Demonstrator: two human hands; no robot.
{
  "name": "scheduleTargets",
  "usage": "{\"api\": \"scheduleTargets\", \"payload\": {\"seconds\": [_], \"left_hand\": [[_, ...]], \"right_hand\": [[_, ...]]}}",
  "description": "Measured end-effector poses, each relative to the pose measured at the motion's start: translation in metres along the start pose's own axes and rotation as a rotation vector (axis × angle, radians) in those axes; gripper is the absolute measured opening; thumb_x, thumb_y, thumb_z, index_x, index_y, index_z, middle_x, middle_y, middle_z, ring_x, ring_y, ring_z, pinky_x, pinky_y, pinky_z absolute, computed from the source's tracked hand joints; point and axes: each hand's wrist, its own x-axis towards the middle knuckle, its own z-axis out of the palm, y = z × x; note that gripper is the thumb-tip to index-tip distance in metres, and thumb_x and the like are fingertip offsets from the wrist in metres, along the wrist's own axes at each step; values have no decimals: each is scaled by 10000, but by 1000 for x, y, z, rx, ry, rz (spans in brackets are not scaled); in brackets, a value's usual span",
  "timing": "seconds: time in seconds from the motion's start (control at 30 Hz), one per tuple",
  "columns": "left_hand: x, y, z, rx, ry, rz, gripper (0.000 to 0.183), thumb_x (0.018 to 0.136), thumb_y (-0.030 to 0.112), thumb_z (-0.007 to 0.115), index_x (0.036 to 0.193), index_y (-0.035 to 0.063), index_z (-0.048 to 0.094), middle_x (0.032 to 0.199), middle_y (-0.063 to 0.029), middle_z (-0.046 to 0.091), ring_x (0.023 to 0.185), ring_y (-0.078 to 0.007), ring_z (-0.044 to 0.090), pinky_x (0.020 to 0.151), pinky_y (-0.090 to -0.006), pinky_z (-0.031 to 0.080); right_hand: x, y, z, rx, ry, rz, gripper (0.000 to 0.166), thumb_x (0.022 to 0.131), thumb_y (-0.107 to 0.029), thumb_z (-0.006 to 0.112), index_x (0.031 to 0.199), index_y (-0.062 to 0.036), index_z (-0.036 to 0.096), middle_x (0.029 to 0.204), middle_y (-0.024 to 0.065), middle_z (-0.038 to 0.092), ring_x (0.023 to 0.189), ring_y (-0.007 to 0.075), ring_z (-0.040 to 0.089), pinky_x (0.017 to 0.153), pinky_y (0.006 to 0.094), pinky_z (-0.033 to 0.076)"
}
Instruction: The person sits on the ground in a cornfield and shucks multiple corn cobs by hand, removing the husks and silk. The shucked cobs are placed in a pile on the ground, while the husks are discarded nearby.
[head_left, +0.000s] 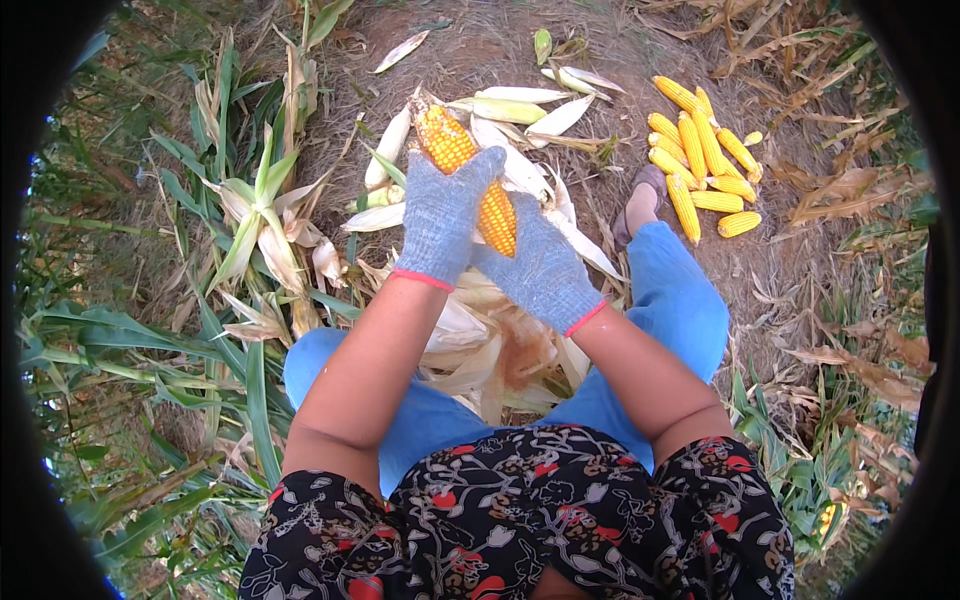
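Observation:
Both of my hands wear grey knit gloves with red cuffs. My left hand (442, 214) wraps around the middle of a yellow ear of corn (448, 142), its bare kernels showing above and below the thumb. Patches near the upper tip look pale and uneven. My right hand (540, 266) holds the lower end of the same ear from beneath, its fingers partly hidden. Pale loose husks (465, 360) lie heaped between my knees, below the hands. Just beyond the hands, several ears still in their husks (510, 110) rest on the ground.
A pile of bare yellow ears (697, 150) lies on the dry soil at the right, past my shoe (640, 196). Green corn stalks and leaves (135, 330) crowd the left side. Dry brown leaves (847, 187) line the right edge.

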Motion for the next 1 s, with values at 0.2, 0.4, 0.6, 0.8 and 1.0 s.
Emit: {"api": "scheduleTargets", "payload": {"seconds": [0.2, 0.4, 0.6, 0.8, 1.0], "left_hand": [[4, 7, -2, -288, -28, 14, 346, 1024, 374, 514, 1173, 62, 531, 943, -90, 638, 805, -196, 648, 686, -350, 562], [20, 17, -9, 141, 88, 175, 261, 1026, 221, 503, 1058, -12, 615, 864, -101, 639, 745, -179, 609, 651, -354, 482], [13, 25, -14, 428, 50, 271, 165, 1017, 170, 523, 995, 37, 619, 877, -58, 612, 802, -119, 565, 706, -312, 480], [13, 11, -18, 582, -119, 516, 218, 1004, 260, 545, 973, 68, 642, 824, -38, 592, 672, -107, 551, 638, -274, 481], [11, 13, -9, 232, -197, 269, 363, 957, 260, 664, 1146, -41, 586, 1010, -111, 673, 874, -148, 633, 764, -311, 518]], "right_hand": [[6, 35, 18, 568, -124, -207, 576, 927, -358, 676, 1326, 12, 486, 1112, 125, 622, 971, 193, 616, 840, 319, 502], [-3, 32, 9, 1027, -238, -48, 448, 972, -298, 631, 1302, -22, 503, 927, 30, 625, 771, 89, 596, 682, 245, 495], [6, 37, 6, 795, -16, -99, 438, 961, -295, 656, 1267, -16, 514, 919, 39, 625, 767, 100, 605, 651, 245, 495], [11, 35, -6, 474, 128, -56, 533, 917, -323, 711, 1273, 7, 490, 942, 68, 626, 798, 126, 618, 673, 274, 511], [1, 27, -1, 50, 395, -390, 727, 829, -301, 787, 1374, 14, 424, 1220, 180, 557, 1117, 273, 585, 963, 391, 472]]}}
